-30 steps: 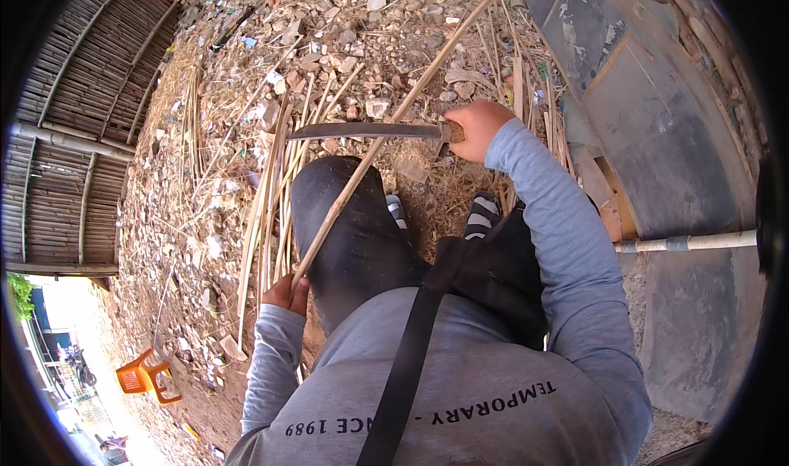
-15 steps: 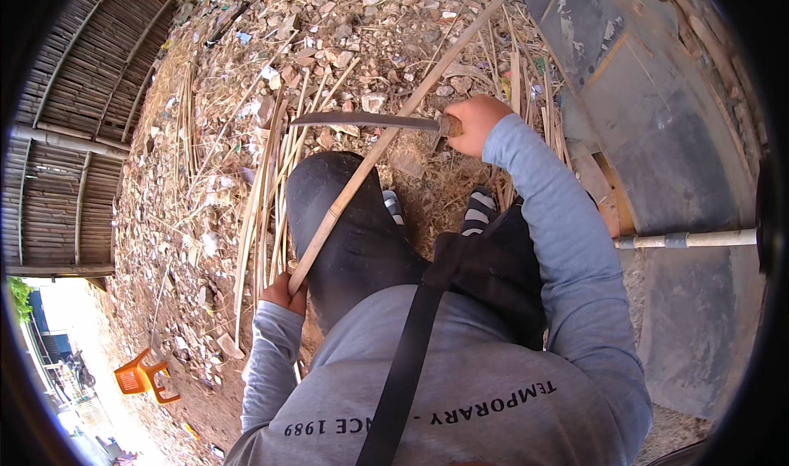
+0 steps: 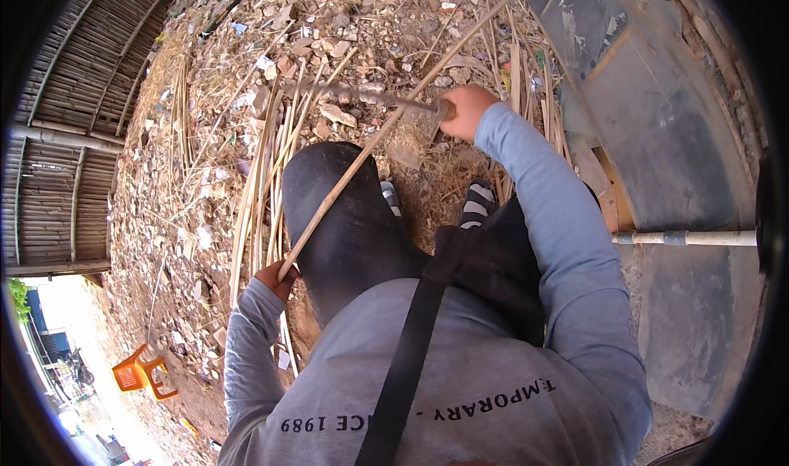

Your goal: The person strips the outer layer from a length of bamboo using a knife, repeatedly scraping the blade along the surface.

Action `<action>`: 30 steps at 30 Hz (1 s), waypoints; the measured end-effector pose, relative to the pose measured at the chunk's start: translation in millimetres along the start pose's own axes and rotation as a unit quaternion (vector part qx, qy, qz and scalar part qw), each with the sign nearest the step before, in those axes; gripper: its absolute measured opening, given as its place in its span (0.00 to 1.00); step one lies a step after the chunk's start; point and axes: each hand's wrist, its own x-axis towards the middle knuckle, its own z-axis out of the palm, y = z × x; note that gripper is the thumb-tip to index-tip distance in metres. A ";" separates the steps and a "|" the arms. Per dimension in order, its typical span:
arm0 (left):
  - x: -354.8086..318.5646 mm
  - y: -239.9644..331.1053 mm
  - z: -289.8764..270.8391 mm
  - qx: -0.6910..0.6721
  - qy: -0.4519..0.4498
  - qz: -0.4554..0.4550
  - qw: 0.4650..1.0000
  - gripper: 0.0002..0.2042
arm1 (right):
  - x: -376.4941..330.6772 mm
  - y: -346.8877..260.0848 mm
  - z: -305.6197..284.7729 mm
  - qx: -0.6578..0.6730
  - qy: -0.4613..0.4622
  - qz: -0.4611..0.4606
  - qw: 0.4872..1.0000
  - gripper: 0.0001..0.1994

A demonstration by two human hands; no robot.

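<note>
A long, narrow bamboo strip point(image 3: 330, 198) runs slantwise across my left thigh, from my left hip up to the far right. Near its lower end my left hand point(image 3: 276, 282) is closed around it. My right hand point(image 3: 468, 111) grips the short handle of a long-bladed knife point(image 3: 362, 96), held beyond my knees. The blade points left and crosses the strip, smeared by motion; whether it touches the strip I cannot tell. Several loose bamboo strips point(image 3: 261, 188) lie on the ground beside my left leg.
Stones, dry straw and litter cover the ground point(image 3: 337, 34). More strips point(image 3: 515, 71) lie beyond my right hand. Grey sheets point(image 3: 682, 318) and a pole point(image 3: 715, 237) are at the right. A bamboo-slat wall point(image 3: 49, 195) and an orange plastic chair point(image 3: 131, 374) stand at the left.
My left hand has shifted slightly left and up with the strip, which now shows a narrower side. My right hand and the knife have moved a little up and left, and the blade has blurred.
</note>
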 end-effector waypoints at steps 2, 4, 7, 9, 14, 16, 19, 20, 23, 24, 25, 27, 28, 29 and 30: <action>1.4 11.2 -9.0 0.021 -0.024 -0.019 0.999 0.05 | 7.4 12.6 -6.3 0.030 0.002 0.063 0.998 0.15; 3.1 6.4 -10.5 0.037 -0.048 -0.028 0.998 0.07 | 4.9 15.5 -8.4 0.032 0.023 0.049 0.998 0.14; 1.2 -9.7 -5.6 0.031 -0.038 -0.053 0.997 0.07 | -3.8 5.9 -4.7 0.016 0.069 -0.002 0.997 0.14; 12.0 -17.8 -6.2 0.042 -0.057 -0.054 0.996 0.07 | 0.1 11.4 -2.1 0.017 0.039 -0.019 0.999 0.13; 23.9 -16.9 -12.4 0.000 -0.076 -0.006 0.997 0.06 | 2.3 15.9 6.9 0.045 0.066 0.007 0.997 0.15; 20.6 -26.9 -12.5 0.041 -0.086 -0.009 0.995 0.10 | -3.4 -2.3 -1.7 0.005 0.061 -0.008 0.998 0.15; 22.2 -18.9 -9.5 0.047 -0.086 -0.099 0.990 0.10 | -4.4 -6.1 -10.7 -0.017 -0.007 0.014 1.000 0.16; 23.7 -21.1 -10.0 -0.016 -0.081 -0.077 0.994 0.10 | 5.8 20.1 -0.4 0.007 0.028 0.063 0.998 0.16; 21.0 -2.7 -17.3 0.080 -0.085 -0.062 0.991 0.11 | 6.3 29.9 -10.0 0.026 0.112 0.100 0.988 0.21; 17.4 4.0 -21.0 0.081 -0.085 -0.059 0.991 0.11 | 4.5 27.3 -19.3 0.013 0.088 0.092 0.992 0.21; 16.3 2.0 -21.3 0.084 -0.084 -0.060 0.991 0.11 | -3.4 20.3 -25.1 0.004 0.058 0.088 0.994 0.21; 12.9 -13.9 -13.9 0.068 -0.068 -0.051 0.994 0.10 | -10.3 -3.0 -24.6 -0.011 0.040 0.051 0.998 0.20; 15.6 -20.2 -8.2 0.044 -0.044 -0.001 0.998 0.09 | -13.6 -9.1 -24.6 -0.013 0.034 0.030 0.999 0.19; 18.4 -26.9 -3.6 0.020 -0.040 -0.007 0.999 0.09 | -16.0 -11.2 -22.4 -0.015 0.029 0.009 0.999 0.18; 23.5 -33.8 -0.1 0.016 -0.055 -0.045 0.997 0.08 | -13.3 -2.7 -15.5 -0.015 0.024 0.011 1.000 0.18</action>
